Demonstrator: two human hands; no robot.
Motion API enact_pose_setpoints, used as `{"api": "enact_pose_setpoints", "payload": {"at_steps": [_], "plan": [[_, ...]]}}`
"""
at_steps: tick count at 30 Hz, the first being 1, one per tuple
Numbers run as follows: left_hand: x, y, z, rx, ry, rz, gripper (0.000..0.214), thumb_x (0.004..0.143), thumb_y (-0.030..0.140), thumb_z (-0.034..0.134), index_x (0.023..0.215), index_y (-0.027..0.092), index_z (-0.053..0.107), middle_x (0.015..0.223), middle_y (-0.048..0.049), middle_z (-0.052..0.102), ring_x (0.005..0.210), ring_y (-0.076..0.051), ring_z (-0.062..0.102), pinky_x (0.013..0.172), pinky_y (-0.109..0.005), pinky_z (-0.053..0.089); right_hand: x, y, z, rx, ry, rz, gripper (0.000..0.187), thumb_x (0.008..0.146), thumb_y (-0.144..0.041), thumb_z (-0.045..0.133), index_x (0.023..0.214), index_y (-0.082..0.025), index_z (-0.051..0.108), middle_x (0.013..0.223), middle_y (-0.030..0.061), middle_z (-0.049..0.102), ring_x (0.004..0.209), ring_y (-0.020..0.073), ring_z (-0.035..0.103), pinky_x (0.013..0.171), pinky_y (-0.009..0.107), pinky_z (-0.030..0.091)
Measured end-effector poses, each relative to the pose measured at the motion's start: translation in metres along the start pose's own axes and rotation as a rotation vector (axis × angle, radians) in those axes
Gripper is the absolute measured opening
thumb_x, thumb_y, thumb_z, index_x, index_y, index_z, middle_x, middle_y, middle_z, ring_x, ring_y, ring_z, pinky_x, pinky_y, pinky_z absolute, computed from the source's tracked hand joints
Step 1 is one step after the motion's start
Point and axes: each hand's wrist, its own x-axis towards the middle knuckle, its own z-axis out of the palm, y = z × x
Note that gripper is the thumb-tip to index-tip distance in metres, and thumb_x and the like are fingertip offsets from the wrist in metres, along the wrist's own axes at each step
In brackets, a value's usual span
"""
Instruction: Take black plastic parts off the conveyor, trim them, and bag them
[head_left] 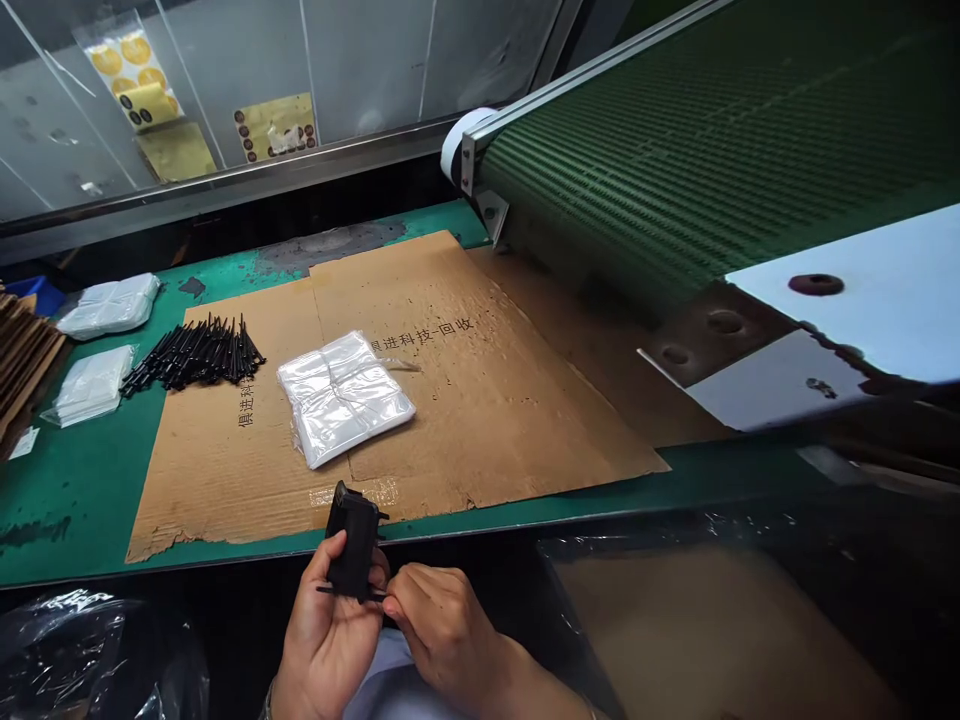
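Note:
My left hand (326, 635) is closed around a small black plastic part (352, 545), held upright just below the table's front edge. My right hand (442, 625) pinches a thin black pin (349, 593) that lies across the base of that part. A pile of several similar black pins (193, 353) lies on the cardboard sheet (465, 400) at the left. A stack of clear plastic bags (343, 395) rests in the middle of the cardboard.
The green table (75, 480) carries two more white bag stacks (111, 305) (91, 385) at the left, beside brown cardboard pieces (22, 360). A green conveyor belt (712, 130) slopes up at the right. Sticker sheets (135, 75) hang behind. A lined box (712, 620) stands lower right.

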Motion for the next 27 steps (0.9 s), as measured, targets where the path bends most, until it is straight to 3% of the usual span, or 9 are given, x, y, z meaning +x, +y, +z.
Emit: {"api": "enact_pose_setpoints", "payload": {"at_steps": [9, 13, 17, 21, 27], "plan": [[0.002, -0.004, -0.003, -0.015, 0.052, 0.050, 0.037, 0.090, 0.014, 0.034, 0.062, 0.008, 0.056, 0.054, -0.0046, 0.053, 0.049, -0.012, 0.051, 0.046, -0.023, 0.044, -0.001, 0.003, 0.004, -0.008, 0.005, -0.002, 0.042, 0.097, -0.020, 0.019, 0.064, -0.018, 0.044, 0.050, -0.0008, 0.050, 0.044, 0.0103, 0.043, 0.044, 0.024, 0.029], [0.004, -0.005, -0.006, -0.036, 0.133, 0.082, 0.032, 0.089, 0.010, 0.034, 0.064, 0.009, 0.054, 0.061, -0.0061, 0.057, 0.052, -0.010, 0.053, 0.047, -0.020, 0.046, 0.001, 0.014, 0.003, -0.013, 0.025, 0.036, 0.042, 0.098, -0.021, 0.019, 0.063, -0.019, 0.043, 0.049, -0.0009, 0.048, 0.044, 0.0107, 0.042, 0.044, 0.024, 0.029], [0.000, -0.005, -0.008, -0.007, 0.148, 0.017, 0.029, 0.089, 0.011, 0.035, 0.068, 0.009, 0.054, 0.063, -0.0072, 0.059, 0.052, -0.010, 0.054, 0.045, -0.019, 0.045, 0.006, 0.029, -0.002, 0.007, 0.029, 0.099, 0.040, 0.098, -0.024, 0.021, 0.063, -0.020, 0.041, 0.049, -0.0017, 0.047, 0.044, 0.0106, 0.042, 0.045, 0.024, 0.028], [-0.005, -0.004, -0.015, 0.147, 0.105, -0.047, 0.024, 0.086, 0.009, 0.037, 0.071, 0.008, 0.056, 0.060, -0.0075, 0.061, 0.049, -0.012, 0.056, 0.043, -0.020, 0.045, 0.011, 0.036, -0.011, 0.058, -0.006, 0.111, 0.042, 0.099, -0.029, 0.018, 0.062, -0.020, 0.037, 0.048, -0.0039, 0.042, 0.042, 0.0085, 0.039, 0.044, 0.022, 0.028], [-0.003, 0.003, -0.026, 0.354, -0.107, 0.134, 0.010, 0.073, 0.005, 0.059, 0.076, 0.014, 0.063, 0.065, -0.0055, 0.066, 0.057, -0.014, 0.062, 0.050, -0.021, 0.050, 0.015, 0.021, -0.031, 0.214, -0.064, -0.015, 0.045, 0.099, -0.034, 0.014, 0.063, -0.020, 0.038, 0.052, -0.0034, 0.044, 0.045, 0.0081, 0.039, 0.048, 0.021, 0.031]]}}
